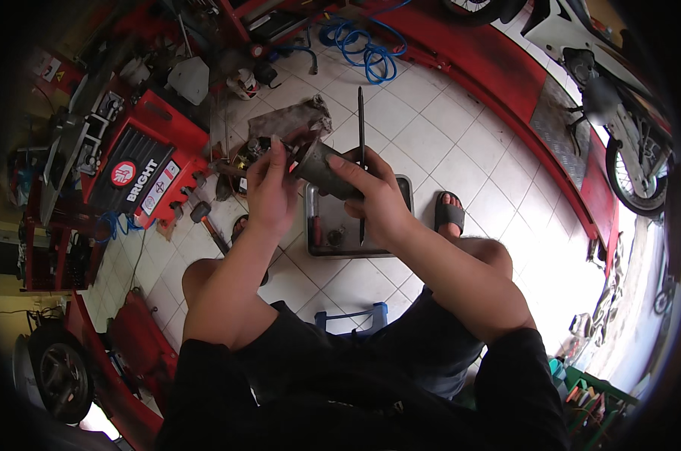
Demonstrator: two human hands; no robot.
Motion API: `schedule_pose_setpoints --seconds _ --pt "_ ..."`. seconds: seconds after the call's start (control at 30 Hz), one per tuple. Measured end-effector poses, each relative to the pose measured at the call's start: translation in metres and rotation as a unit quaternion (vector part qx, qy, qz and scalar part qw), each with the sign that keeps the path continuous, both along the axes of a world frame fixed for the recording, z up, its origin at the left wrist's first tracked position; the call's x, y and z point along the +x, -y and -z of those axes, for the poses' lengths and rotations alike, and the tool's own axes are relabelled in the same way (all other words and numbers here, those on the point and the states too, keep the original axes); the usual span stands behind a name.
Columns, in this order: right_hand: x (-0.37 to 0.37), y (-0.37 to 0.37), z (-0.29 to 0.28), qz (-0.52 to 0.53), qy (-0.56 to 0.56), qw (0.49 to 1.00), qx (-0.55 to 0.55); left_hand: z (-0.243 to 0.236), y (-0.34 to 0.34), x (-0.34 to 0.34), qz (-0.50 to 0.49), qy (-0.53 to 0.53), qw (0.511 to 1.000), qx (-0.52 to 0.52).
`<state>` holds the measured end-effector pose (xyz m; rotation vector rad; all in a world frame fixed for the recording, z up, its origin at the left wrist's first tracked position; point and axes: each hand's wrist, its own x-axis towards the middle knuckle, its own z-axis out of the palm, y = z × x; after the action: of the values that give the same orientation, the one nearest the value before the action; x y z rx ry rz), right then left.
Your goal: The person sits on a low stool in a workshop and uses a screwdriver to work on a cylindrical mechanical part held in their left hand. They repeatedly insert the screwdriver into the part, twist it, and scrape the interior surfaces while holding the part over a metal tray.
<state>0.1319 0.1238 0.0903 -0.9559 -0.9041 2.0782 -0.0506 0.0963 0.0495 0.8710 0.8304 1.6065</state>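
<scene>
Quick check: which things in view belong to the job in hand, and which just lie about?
Likely in the job:
metal cylinder, in the right hand
dark rod, at that hand
tray, below
red-handled tool, in it

Likely just lying about:
hammer, left of the tray
blue hose, beyond

Cylinder [318, 171] partly behind right hand [375, 192], motorcycle [632, 143] cropped above; part [335, 237] in tray [348, 254] seemingly indistinct

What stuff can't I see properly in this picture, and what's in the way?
All in the head view:
Part of the gray cylinder: covered by the right hand.
The middle of the black rod: hidden by the right hand.
Anything the left hand may grip: that hand hides it.
Part of the tray: blocked by the right hand.
Part of the white motorcycle: cut off by the picture's edge.
</scene>
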Motion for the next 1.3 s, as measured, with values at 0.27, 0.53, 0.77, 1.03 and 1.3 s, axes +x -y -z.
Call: schedule_pose_setpoints --seconds 0.27,0.53,0.77,1.03,1.3 --pt "-0.016 -0.001 0.013 -0.040 0.029 0.999 -0.007 0.006 0.009 -0.014 -0.055 0.144 0.985 -0.078" --pt "-0.040 0.013 0.010 0.004 0.126 0.978 0.165 0.014 -0.003 -0.043 -0.072 0.179 0.977 -0.089" --pt "-0.058 0.014 0.030 0.033 0.164 0.975 0.145 0.032 -0.016 -0.053 -0.104 0.218 0.960 -0.142" --pt "-0.004 0.039 -0.001 0.045 0.014 0.985 0.164 -0.013 0.006 -0.227 -0.402 0.084 0.911 0.045" --pt "0.023 -0.012 -0.014 0.076 -0.083 0.992 -0.056 0.004 0.016 -0.168 -0.280 0.067 0.956 -0.050"
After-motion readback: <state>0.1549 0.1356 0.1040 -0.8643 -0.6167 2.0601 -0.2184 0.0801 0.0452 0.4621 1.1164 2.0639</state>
